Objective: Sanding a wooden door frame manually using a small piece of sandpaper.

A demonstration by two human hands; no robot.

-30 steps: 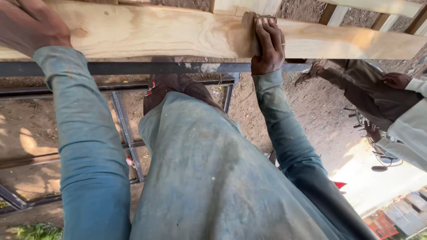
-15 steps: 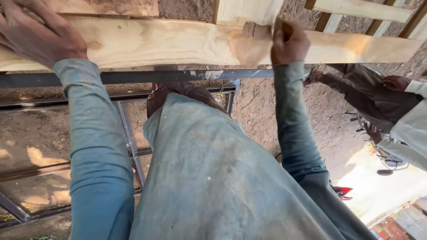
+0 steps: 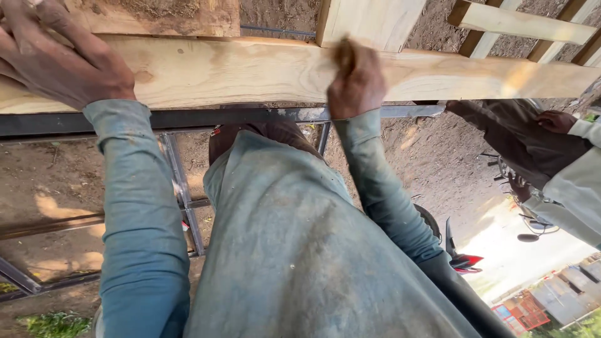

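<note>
— What do your hands have hold of on the frame?

— Your right hand [image 3: 355, 84] is clenched around a brown pad of sandpaper [image 3: 343, 53], pressing it against the face of the pale wooden plank [image 3: 250, 69] near its middle. Your left hand [image 3: 59, 53] lies spread flat on the same plank toward its left end, fingers splayed, gripping nothing.

— And where does the plank sit?

— It lies lengthwise along the top rail of a dark metal frame [image 3: 188, 117], its near edge just above that rail. More light timber pieces [image 3: 519, 22] stand beyond its far edge, over bare dirt ground [image 3: 432, 156].

— Anyone else in view?

— A second person [image 3: 551, 150] in a pale sleeve and dark trousers is at the right, well apart from your hands.
</note>
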